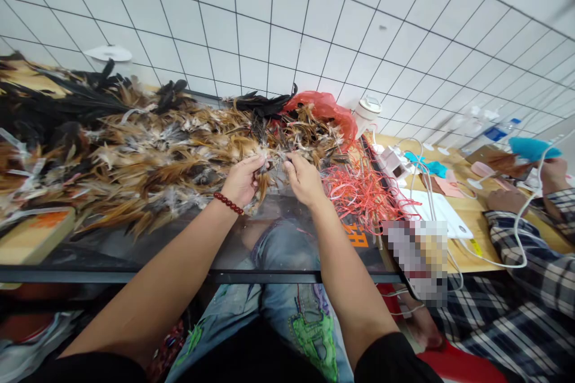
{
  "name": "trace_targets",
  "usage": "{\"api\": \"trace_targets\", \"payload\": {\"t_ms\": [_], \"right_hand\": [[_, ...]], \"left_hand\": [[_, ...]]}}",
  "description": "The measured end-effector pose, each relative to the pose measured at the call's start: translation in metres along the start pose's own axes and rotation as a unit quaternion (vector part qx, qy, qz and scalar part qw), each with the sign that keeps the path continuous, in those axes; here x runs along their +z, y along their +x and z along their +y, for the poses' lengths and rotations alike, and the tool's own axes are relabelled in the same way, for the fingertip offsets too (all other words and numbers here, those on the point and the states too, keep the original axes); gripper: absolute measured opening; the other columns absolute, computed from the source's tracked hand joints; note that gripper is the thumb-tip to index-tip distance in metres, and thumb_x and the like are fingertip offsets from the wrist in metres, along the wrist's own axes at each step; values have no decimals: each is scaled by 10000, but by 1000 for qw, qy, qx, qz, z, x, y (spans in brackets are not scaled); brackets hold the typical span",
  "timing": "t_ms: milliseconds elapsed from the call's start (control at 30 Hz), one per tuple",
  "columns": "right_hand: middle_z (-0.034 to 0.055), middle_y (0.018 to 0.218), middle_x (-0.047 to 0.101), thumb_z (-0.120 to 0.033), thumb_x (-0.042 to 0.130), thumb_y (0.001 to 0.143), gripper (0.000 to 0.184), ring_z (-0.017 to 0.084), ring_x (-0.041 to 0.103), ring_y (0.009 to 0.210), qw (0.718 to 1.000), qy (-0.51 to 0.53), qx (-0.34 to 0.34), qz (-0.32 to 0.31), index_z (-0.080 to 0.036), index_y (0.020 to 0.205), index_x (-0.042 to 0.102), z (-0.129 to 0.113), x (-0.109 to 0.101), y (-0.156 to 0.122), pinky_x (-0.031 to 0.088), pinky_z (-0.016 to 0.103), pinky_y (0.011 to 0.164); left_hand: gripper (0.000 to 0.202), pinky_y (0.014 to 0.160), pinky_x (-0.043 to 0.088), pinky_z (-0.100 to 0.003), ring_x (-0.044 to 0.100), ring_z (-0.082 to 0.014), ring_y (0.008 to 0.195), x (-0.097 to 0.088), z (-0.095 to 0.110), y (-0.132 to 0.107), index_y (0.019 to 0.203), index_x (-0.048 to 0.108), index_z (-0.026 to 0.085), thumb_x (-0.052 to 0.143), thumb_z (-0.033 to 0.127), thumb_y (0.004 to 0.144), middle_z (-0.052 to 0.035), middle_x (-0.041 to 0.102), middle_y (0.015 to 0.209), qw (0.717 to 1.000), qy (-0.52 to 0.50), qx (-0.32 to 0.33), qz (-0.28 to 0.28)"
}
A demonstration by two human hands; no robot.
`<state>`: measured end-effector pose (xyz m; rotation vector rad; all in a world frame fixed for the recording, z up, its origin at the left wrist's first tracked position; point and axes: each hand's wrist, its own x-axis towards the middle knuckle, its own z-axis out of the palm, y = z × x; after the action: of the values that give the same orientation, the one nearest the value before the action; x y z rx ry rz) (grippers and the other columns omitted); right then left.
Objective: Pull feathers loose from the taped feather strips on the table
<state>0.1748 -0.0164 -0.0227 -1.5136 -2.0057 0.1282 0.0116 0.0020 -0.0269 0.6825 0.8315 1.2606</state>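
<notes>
My left hand, with a dark red bead bracelet at the wrist, pinches a small bunch of brown feathers. Close on its right, my right hand has its thumb and index finger bent together at pale fluff beside the bunch. What lies between those right fingertips is too small to make out. Behind and left of both hands spreads a thick heap of brown, tan and white feathers. Longer black feathers lie at the far left of the heap.
Red-and-white plastic strips are piled right of my hands, before a red plastic bag and a white lidded container. A white board and cables lie farther right. A person in a plaid sleeve works there with a turquoise piece.
</notes>
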Motion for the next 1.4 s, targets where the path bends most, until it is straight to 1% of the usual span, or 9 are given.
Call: {"api": "trace_targets", "payload": {"t_ms": [133,200,267,467,567,767,900,1133,1400], "right_hand": [[83,1174,652,-408,323,985,405,209,591,1088,999,-45,3,-16,-223,1271,541,-3,1,0,425,324,927],[80,1174,650,-409,333,984,407,209,590,1085,998,-54,3,-21,-225,1283,537,-4,0,0,422,322,910],[76,1184,645,-403,340,984,402,206,582,1095,998,-56,-4,-25,-227,1290,532,-6,0,-1,414,319,903],[73,1182,642,-398,356,981,396,200,558,1118,997,-64,-9,-35,-237,1301,523,-9,-2,-2,385,317,915],[70,1194,640,-395,362,980,389,195,550,1124,997,-63,-10,-39,-244,1296,531,-10,-2,-2,379,306,916],[69,1179,646,-387,378,975,376,202,551,1108,997,-53,-22,-42,-228,1264,560,-8,-2,-2,374,302,901],[68,1154,652,-395,387,973,376,198,554,1094,997,-56,-23,-39,-226,1258,565,-9,-3,-3,367,299,891],[57,1131,668,-393,363,981,359,186,567,1082,997,-54,-16,-44,-238,1211,591,-11,-2,-2,372,287,902],[28,1138,676,-369,369,976,334,148,593,1056,999,33,7,-37,-235,1170,605,-4,11,1,402,240,918]], "left_hand": [[181,494,444,-203,558,-103,566,1,-3,1,757,698,111,756,212,618,-13,624,644,1000,-15,16,-16],[136,585,485,-221,580,-117,622,2,-4,0,656,666,120,760,201,599,-18,628,645,999,-13,33,-28],[138,614,484,-217,578,-115,631,3,-4,-1,594,638,127,759,190,585,-19,628,643,998,-5,40,-37],[128,614,479,-213,568,-107,597,8,0,-6,641,657,121,751,159,562,-11,617,609,1000,-7,25,-16],[88,572,478,-205,552,-96,558,10,2,-8,640,652,119,724,139,592,-8,615,600,1000,-10,7,-16],[31,423,443,-183,510,-78,432,8,6,-8,688,613,121,642,131,693,8,565,555,996,-38,-80,-12],[33,392,443,-178,522,-84,419,6,8,-7,719,585,127,619,128,717,13,549,544,992,-55,-117,-12],[51,371,433,-179,496,-79,406,5,7,-7,742,580,125,619,128,708,13,539,545,991,-49,-113,-44],[41,389,451,-181,511,-78,411,6,6,-7,756,600,112,611,114,717,5,571,553,992,-55,-114,-29]]}}
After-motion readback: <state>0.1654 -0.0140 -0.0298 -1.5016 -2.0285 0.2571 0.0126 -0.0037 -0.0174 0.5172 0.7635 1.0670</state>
